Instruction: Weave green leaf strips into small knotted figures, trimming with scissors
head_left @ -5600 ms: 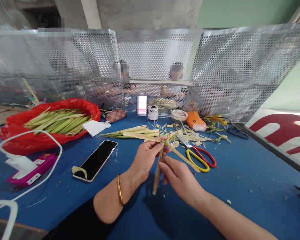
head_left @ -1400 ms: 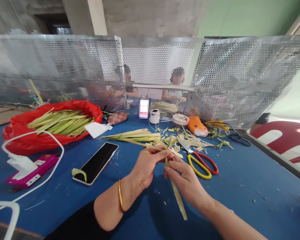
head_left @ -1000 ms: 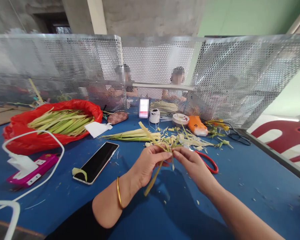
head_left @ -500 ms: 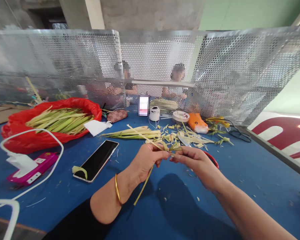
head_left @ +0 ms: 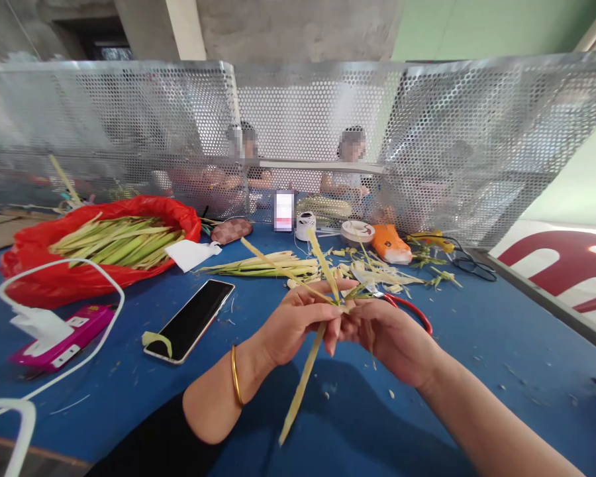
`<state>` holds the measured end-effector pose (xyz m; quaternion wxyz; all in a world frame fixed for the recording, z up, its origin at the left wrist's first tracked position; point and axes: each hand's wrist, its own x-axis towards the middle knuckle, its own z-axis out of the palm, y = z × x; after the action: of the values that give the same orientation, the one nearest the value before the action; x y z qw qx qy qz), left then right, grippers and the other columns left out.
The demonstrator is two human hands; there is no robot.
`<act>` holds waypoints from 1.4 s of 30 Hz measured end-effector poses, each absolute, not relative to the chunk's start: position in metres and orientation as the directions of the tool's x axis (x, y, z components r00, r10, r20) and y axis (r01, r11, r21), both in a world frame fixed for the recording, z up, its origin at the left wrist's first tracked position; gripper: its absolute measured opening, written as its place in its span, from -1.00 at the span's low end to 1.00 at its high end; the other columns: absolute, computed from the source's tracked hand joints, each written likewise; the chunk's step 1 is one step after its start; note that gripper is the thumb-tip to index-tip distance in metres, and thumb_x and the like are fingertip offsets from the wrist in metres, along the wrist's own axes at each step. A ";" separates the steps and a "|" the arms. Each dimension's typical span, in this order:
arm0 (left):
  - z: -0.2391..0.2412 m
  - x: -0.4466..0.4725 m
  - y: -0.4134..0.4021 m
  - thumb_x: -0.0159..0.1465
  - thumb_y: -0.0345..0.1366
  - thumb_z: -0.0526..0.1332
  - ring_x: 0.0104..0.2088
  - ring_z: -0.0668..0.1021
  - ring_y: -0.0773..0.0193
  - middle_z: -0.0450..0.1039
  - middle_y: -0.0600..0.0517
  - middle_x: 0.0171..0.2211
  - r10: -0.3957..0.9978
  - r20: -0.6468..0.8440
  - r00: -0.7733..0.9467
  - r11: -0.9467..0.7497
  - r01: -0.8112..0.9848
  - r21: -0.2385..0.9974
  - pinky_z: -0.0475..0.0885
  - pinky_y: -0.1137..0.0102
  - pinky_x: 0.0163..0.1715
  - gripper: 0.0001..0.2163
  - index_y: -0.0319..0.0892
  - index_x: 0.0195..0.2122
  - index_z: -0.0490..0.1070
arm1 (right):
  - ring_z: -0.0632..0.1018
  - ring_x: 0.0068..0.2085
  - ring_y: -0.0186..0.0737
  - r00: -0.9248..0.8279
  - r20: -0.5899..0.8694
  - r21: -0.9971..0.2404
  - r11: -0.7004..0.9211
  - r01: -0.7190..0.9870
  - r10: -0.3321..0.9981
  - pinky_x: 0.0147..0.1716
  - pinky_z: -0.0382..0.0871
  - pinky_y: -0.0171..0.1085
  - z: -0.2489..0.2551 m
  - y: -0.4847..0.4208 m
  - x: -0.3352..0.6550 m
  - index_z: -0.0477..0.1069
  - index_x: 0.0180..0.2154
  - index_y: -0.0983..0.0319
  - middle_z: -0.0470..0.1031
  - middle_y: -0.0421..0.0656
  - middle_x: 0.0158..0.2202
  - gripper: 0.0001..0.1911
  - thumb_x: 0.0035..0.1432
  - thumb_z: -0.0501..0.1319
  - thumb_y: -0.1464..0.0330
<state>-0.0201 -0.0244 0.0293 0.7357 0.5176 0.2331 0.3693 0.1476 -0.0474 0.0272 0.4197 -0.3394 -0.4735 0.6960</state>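
Above the blue table, my left hand pinches several pale dried leaf strips where they cross. One strip points up and away, another slants to the upper left, and a long one hangs toward me. My right hand meets the left at the crossing, its fingers closed on the same leaf strips; a thin end dangles beneath it. The exact knot or fold is hidden by the fingers. Just beyond my right hand lie red-handled scissors, partly covered by it. Leaf scraps are scattered behind both hands.
A red plastic bag of leaf strips stands at left. Nearer are a phone, a magenta power strip and a white cable. Behind lie a leaf bundle, string spool, tape roll and orange packet. A perforated metal screen separates two people.
The strips have turned in my hands: a wide one now stands upward, and the hanging end looks longer and broader. My right hand has rolled inward and lower, uncovering more of the scissors.
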 end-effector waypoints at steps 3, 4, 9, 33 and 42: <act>0.030 -0.023 -0.025 0.12 -0.35 0.21 -0.71 0.43 0.34 0.42 0.09 -0.68 0.744 0.052 0.666 0.201 -0.298 0.933 0.35 0.42 -0.62 -0.58 -0.17 0.05 0.45 | 0.45 -0.42 -0.25 -0.452 -0.138 -0.902 -0.300 -0.311 0.882 -0.20 0.38 -0.19 0.028 -0.049 0.147 0.43 -0.53 0.24 0.44 -0.15 -0.51 -0.85 -0.02 0.16 0.33; 0.030 -0.024 -0.025 0.13 -0.35 0.21 -0.71 0.43 0.34 0.42 0.08 -0.69 0.740 0.054 0.670 0.195 -0.292 0.936 0.35 0.43 -0.62 -0.60 -0.18 0.03 0.47 | 0.45 -0.44 -0.26 -0.444 -0.137 -0.901 -0.298 -0.316 0.886 -0.21 0.38 -0.20 0.028 -0.049 0.147 0.42 -0.55 0.25 0.44 -0.16 -0.52 -0.86 -0.03 0.17 0.34; 0.032 -0.025 -0.023 0.12 -0.31 0.23 -0.75 0.43 0.33 0.45 0.06 -0.69 0.705 0.054 0.707 0.261 -0.330 0.907 0.30 0.46 -0.69 -0.63 -0.19 -0.02 0.49 | 0.45 -0.46 -0.29 -0.414 -0.102 -0.902 -0.259 -0.344 0.904 -0.31 0.38 -0.27 0.026 -0.050 0.146 0.43 -0.56 0.26 0.42 -0.18 -0.55 -0.83 0.00 0.21 0.33; 0.023 -0.007 -0.026 0.02 -0.27 0.41 -0.44 0.53 0.33 0.54 0.02 -0.45 0.916 -0.068 0.395 0.206 -0.317 0.926 0.41 0.39 -0.28 -0.83 -0.24 -0.39 0.55 | 0.46 -0.47 -0.28 0.076 0.355 -0.927 0.340 0.159 0.932 -0.44 0.33 -0.29 0.016 -0.051 0.139 0.40 -0.42 0.20 0.46 -0.22 -0.52 -0.81 0.16 0.23 0.24; 0.019 -0.001 -0.029 -0.02 -0.33 0.43 -0.48 0.49 0.36 0.49 0.07 -0.54 0.949 0.007 0.314 0.101 -0.327 0.940 0.39 0.43 -0.34 -0.85 -0.23 -0.50 0.49 | 0.32 -0.61 -0.41 -0.033 -0.042 -0.962 -0.049 -0.268 0.999 -0.57 0.20 -0.33 0.016 -0.047 0.142 0.38 -0.55 0.26 0.41 -0.22 -0.59 -0.67 -0.02 0.34 0.15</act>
<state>-0.0011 -0.0287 0.0193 0.6629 0.4665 0.3333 0.4814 0.1419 -0.0465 0.0164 0.5447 -0.4320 -0.4227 0.5814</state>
